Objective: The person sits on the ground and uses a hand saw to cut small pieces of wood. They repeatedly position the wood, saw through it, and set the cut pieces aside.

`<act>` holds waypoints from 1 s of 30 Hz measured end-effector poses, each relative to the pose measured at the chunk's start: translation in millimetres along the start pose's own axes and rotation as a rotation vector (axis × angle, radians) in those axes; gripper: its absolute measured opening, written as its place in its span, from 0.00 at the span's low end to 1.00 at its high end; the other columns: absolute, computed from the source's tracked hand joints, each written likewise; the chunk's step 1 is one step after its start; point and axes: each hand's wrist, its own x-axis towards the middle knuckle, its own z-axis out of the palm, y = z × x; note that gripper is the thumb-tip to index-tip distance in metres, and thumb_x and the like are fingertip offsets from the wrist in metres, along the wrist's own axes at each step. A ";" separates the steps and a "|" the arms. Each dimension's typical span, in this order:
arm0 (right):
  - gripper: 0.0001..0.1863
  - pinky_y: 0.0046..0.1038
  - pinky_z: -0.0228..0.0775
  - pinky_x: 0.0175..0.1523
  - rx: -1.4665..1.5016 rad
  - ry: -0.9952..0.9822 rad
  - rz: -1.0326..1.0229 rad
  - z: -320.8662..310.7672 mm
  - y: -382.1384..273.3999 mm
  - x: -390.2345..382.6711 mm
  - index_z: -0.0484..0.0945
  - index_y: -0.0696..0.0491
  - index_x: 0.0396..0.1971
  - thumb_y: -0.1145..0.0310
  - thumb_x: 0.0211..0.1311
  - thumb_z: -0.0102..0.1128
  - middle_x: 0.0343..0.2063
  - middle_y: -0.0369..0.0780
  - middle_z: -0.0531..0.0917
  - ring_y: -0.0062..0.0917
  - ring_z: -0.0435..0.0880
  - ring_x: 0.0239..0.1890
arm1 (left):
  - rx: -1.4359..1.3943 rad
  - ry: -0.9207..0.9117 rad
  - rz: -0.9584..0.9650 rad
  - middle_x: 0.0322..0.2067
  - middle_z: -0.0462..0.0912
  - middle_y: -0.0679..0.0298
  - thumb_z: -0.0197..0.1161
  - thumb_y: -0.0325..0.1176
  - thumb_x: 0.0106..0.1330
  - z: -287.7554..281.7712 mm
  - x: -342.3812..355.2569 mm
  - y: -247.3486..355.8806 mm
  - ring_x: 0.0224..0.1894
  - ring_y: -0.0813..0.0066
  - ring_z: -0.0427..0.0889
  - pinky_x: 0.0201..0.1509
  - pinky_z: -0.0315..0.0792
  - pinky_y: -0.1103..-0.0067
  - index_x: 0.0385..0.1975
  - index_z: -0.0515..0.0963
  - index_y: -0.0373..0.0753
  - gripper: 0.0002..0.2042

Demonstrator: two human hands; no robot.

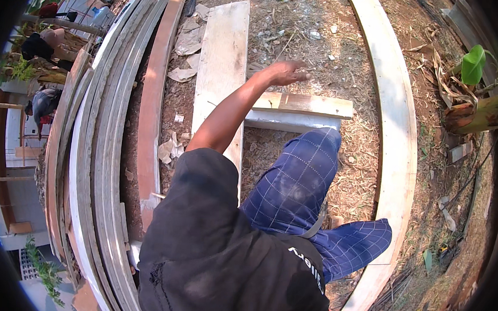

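My left hand [287, 73] reaches out over the littered ground, just beyond a short pale plank [313, 104]. Its fingers are stretched out and slightly apart, with nothing seen in them. Below that plank lies a whitish length of timber [290, 121], partly covered by my knee in blue checked trousers [301, 175]. A wide pale board [223, 53] runs under my forearm, on its left. My right hand does not show; my torso in a dark shirt fills the lower middle.
A long pale plank [394, 123] curves along the right. On the left lie a reddish-brown board [153, 105] and a stack of long weathered planks [114, 103]. Two people are at the far left, one in dark grey [46, 102]. A cut plant stem [476, 117] stands far right.
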 end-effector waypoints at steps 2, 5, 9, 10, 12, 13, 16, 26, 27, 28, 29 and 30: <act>0.39 0.39 0.75 0.34 0.173 0.003 0.003 -18.1 -38.5 -3.5 0.68 0.58 0.67 0.56 0.60 0.73 0.40 0.46 0.79 0.35 0.83 0.34 | 0.160 0.039 0.046 0.72 0.68 0.44 0.68 0.63 0.63 41.1 0.5 11.5 0.71 0.46 0.71 0.74 0.67 0.59 0.76 0.62 0.42 0.46; 0.38 0.38 0.75 0.31 0.431 0.004 -0.010 -45.6 -98.7 -18.6 0.70 0.58 0.65 0.57 0.59 0.74 0.37 0.45 0.80 0.33 0.83 0.32 | 0.368 0.021 0.007 0.73 0.67 0.51 0.74 0.62 0.56 114.1 5.4 35.6 0.73 0.49 0.69 0.78 0.58 0.51 0.79 0.56 0.49 0.53; 0.34 0.34 0.70 0.25 0.567 -0.032 -0.232 -63.9 -185.9 -10.1 0.73 0.57 0.63 0.56 0.61 0.73 0.33 0.41 0.78 0.28 0.78 0.26 | 0.303 0.263 0.040 0.57 0.80 0.58 0.79 0.51 0.52 150.1 -8.3 28.1 0.63 0.56 0.77 0.64 0.68 0.56 0.68 0.70 0.49 0.41; 0.32 0.31 0.65 0.21 0.542 -0.026 -0.336 -58.9 -199.2 6.0 0.74 0.56 0.61 0.55 0.63 0.73 0.30 0.39 0.76 0.24 0.73 0.22 | 0.298 0.295 0.064 0.55 0.81 0.59 0.80 0.50 0.52 153.3 -8.1 26.5 0.61 0.56 0.78 0.62 0.69 0.57 0.67 0.71 0.49 0.40; 0.28 0.28 0.60 0.19 0.519 -0.015 -0.525 -52.8 -239.0 12.1 0.75 0.55 0.59 0.55 0.66 0.72 0.27 0.36 0.74 0.21 0.69 0.19 | 0.303 0.326 0.097 0.52 0.82 0.60 0.80 0.49 0.50 157.9 -13.3 23.3 0.60 0.57 0.79 0.60 0.70 0.58 0.65 0.73 0.49 0.39; 0.27 0.27 0.61 0.19 0.540 -0.055 -0.582 -45.1 -263.8 -2.9 0.75 0.55 0.58 0.55 0.66 0.71 0.27 0.36 0.74 0.21 0.70 0.19 | 0.311 0.330 0.110 0.52 0.82 0.60 0.81 0.49 0.50 159.2 -15.5 24.1 0.59 0.57 0.80 0.60 0.70 0.59 0.65 0.73 0.49 0.40; 0.24 0.25 0.62 0.21 0.627 -0.246 -0.726 -22.0 -332.1 -69.3 0.77 0.56 0.56 0.57 0.68 0.70 0.27 0.35 0.75 0.19 0.72 0.21 | 0.325 0.347 0.113 0.51 0.83 0.61 0.81 0.49 0.49 158.6 -23.8 18.4 0.58 0.58 0.80 0.61 0.70 0.60 0.66 0.73 0.49 0.41; 0.18 0.24 0.69 0.34 0.458 -0.860 -1.104 68.1 -387.8 -242.3 0.80 0.60 0.45 0.59 0.69 0.69 0.26 0.36 0.79 0.19 0.77 0.27 | 0.337 0.239 0.042 0.58 0.80 0.62 0.80 0.49 0.51 134.9 -15.8 24.1 0.65 0.59 0.76 0.67 0.67 0.58 0.69 0.71 0.51 0.42; 0.17 0.25 0.70 0.35 0.429 -0.839 -1.200 78.7 -390.1 -258.9 0.80 0.60 0.43 0.60 0.68 0.70 0.26 0.37 0.79 0.19 0.77 0.28 | 0.361 0.201 0.047 0.58 0.80 0.62 0.80 0.51 0.52 133.5 -11.2 21.8 0.65 0.59 0.76 0.67 0.68 0.58 0.70 0.70 0.50 0.43; 0.15 0.25 0.71 0.34 0.448 -0.856 -1.264 84.5 -396.7 -277.0 0.81 0.61 0.42 0.64 0.67 0.71 0.26 0.37 0.80 0.20 0.78 0.26 | 0.383 0.228 0.076 0.57 0.81 0.61 0.80 0.53 0.51 133.2 -12.4 15.0 0.64 0.59 0.78 0.66 0.68 0.59 0.68 0.71 0.50 0.42; 0.14 0.25 0.71 0.34 0.417 -0.937 -1.190 84.2 -400.5 -291.0 0.81 0.60 0.42 0.66 0.66 0.71 0.26 0.37 0.80 0.20 0.77 0.26 | 0.377 0.217 0.088 0.57 0.80 0.61 0.79 0.54 0.50 132.6 -10.3 12.4 0.63 0.59 0.78 0.66 0.68 0.58 0.67 0.71 0.49 0.42; 0.13 0.25 0.71 0.34 0.396 -1.020 -1.113 86.0 -401.8 -301.0 0.81 0.60 0.42 0.67 0.65 0.72 0.26 0.36 0.80 0.20 0.77 0.26 | 0.375 0.208 0.098 0.57 0.80 0.62 0.79 0.56 0.50 130.8 -7.7 12.4 0.62 0.59 0.79 0.66 0.68 0.58 0.65 0.72 0.48 0.42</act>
